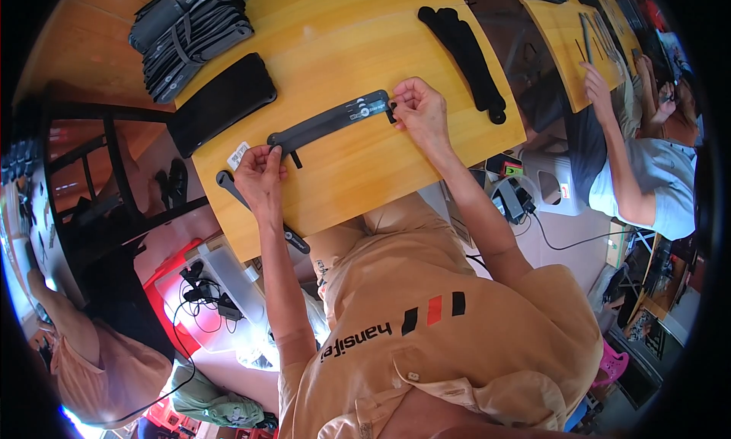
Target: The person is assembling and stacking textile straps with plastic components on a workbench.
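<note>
A long, flat dark strip with rounded ends (324, 124) lies slantwise over the yellow table (358, 176), with light print near its right end. My left hand (260, 181) pinches its left end between thumb and fingers, and a small black tab (296, 160) sticks out beside it. At the other end my right hand (423, 119) is closed, fingertips pressed together at a small black tab. Next to my left fingers is a white printed label (238, 154). Another dark strip (295, 239) lies partly under my left forearm.
A black pouch (222, 102) lies at the table's left, below a banded stack of dark strips (190, 41). More black strips (466, 64) are piled at the right. Co-workers sit on both sides; one's hand (598, 91) is over another table. Cables and bins stand below.
</note>
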